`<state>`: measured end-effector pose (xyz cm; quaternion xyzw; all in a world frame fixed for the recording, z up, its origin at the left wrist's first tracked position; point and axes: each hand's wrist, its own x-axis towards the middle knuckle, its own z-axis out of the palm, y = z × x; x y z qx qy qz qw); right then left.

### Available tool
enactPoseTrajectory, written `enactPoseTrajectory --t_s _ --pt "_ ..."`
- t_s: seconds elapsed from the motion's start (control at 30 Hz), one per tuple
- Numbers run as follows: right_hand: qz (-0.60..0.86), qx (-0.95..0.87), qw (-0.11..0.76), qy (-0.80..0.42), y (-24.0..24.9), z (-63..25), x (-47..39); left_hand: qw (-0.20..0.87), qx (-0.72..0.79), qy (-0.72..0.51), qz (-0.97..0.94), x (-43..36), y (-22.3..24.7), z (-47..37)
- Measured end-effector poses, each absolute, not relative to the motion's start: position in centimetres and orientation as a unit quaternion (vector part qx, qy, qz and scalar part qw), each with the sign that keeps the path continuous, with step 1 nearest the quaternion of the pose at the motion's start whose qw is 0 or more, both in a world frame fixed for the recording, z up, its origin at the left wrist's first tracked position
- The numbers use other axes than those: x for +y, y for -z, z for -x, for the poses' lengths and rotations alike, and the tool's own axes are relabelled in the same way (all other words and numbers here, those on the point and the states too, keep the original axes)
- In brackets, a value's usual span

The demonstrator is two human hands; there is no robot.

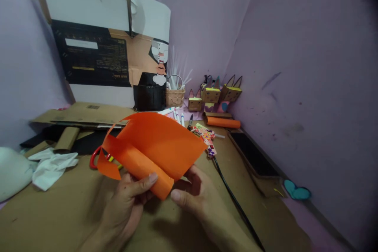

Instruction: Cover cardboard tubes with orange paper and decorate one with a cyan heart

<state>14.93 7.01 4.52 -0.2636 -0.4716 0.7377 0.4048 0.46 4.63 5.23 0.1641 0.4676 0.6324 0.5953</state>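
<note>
A sheet of orange paper (171,141) is partly rolled into a tube along its near side, and the rest of it flares up and to the right. Strips cut into its left end curl outward. My left hand (126,201) grips the rolled part, thumb on top and fingers underneath. At the near right end, my right hand (197,193) has its fingers partly hidden behind the paper and its thumb beside the tube's end. Whether anything lies inside the roll is hidden. Behind the paper's left end, scissors with red handles (94,158) lie partly covered.
A hot glue gun (206,136) with a black cord lies beyond my right hand. A dark phone-like slab (254,153) lies by the right wall. Markers (177,117), a pen basket (175,97), an orange roll (223,122) and a cardboard tube (67,139) lie farther back.
</note>
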Motion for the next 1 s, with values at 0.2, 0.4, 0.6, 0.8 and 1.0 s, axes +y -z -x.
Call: enactPoseTrajectory --t_s 0.2,0.4,0.6,0.8,1.0 --pt "0.272 -0.389 0.481 -0.738 -4.0 -13.8 7.2 0.606 0.458 -0.627 -0.171 4.5 -4.9 -0.5" --pt "0.325 -0.375 0.511 -0.702 -3.2 -13.8 7.1 0.578 0.481 -0.641 -0.155 4.6 -5.0 -0.7" --pt "0.353 -0.403 0.525 -0.661 -1.9 -13.0 6.3 0.542 0.492 -0.669 -0.126 4.9 -4.4 -0.8" --pt "0.326 -0.410 0.520 -0.675 -2.4 -13.1 6.0 0.537 0.505 -0.669 -0.095 4.9 -4.1 -0.7" --pt "0.330 -0.356 0.533 -0.692 -2.4 -13.3 6.4 0.525 0.525 -0.658 -0.129 5.0 -4.2 -1.0"
